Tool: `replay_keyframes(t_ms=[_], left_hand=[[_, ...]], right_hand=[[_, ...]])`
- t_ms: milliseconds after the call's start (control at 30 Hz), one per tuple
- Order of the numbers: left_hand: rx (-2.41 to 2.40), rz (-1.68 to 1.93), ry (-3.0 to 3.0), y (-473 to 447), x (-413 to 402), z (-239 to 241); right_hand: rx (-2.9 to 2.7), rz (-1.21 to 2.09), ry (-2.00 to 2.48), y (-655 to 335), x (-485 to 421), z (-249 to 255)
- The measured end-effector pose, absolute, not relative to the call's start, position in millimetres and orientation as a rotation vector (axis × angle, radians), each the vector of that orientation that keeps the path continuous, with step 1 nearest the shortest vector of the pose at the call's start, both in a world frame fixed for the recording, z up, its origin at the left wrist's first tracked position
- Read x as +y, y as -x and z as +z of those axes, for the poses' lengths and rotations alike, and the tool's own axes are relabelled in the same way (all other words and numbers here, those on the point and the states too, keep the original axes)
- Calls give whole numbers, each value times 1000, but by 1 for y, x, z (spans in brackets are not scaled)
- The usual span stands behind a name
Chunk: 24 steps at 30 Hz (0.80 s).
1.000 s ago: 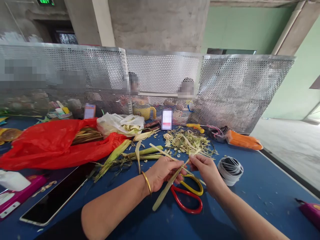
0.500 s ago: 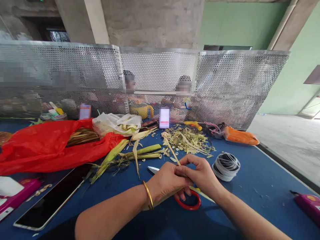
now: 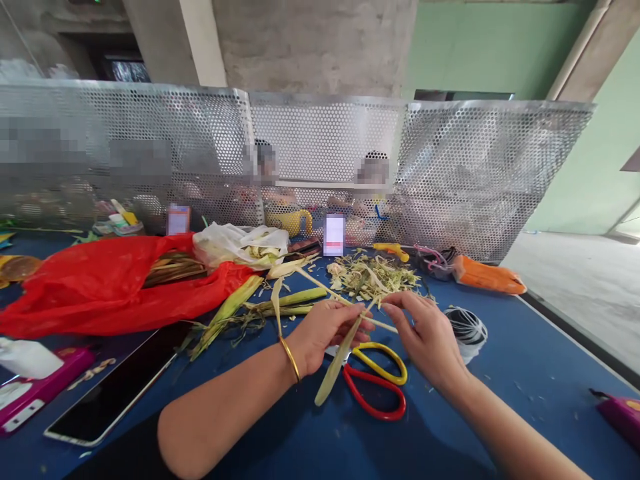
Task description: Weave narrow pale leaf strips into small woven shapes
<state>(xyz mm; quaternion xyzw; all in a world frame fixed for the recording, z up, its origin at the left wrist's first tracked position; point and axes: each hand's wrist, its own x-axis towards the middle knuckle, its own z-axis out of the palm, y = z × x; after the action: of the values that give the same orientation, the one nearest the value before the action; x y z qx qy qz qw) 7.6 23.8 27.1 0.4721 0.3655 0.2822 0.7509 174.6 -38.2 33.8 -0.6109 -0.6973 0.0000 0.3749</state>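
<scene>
My left hand [image 3: 333, 330] is closed around a thin pale stick [image 3: 320, 285], which slants down to the right. A flat, dry husk strip [image 3: 336, 373] crosses the stick at these fingers, its broad end hanging low. My right hand [image 3: 425, 327] has thumb and forefinger together at the strip's narrow upper end. Beneath both hands lie scissors [image 3: 375, 393] with one red and one yellow handle loop, their blades partly hidden by my left hand and the strip. A spool of white string [image 3: 467, 330] stands just beyond my right hand, partly covered by it.
Husk scraps [image 3: 375, 273] are heaped beyond my hands. Green stalks [image 3: 290, 300], a red plastic bag [image 3: 110, 287] and a black phone [image 3: 120, 387] lie left. An orange packet [image 3: 489, 275] sits right. A perforated metal screen [image 3: 325, 140] closes the far side, with people behind.
My hands have moved apart, the right one shifting right. The husk strip now shows across the stick, whose far end has swung left. The scissors' yellow loop has come into view.
</scene>
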Motion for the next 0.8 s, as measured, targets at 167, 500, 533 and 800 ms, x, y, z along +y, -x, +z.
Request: replay_keyframes(t_ms=[167, 500, 533, 800], left_hand=[[861, 694, -969, -4, 32, 30], [901, 697, -961, -9, 33, 22], [912, 707, -967, -10, 33, 21], [876, 742, -1043, -12, 35, 13]], right_hand=[[-1927, 326, 1675, -174, -32, 25], [-1796, 661, 1557, -167, -32, 17], [-1807, 597, 1570, -165, -33, 17], [-1913, 276, 1643, -161, -39, 17]])
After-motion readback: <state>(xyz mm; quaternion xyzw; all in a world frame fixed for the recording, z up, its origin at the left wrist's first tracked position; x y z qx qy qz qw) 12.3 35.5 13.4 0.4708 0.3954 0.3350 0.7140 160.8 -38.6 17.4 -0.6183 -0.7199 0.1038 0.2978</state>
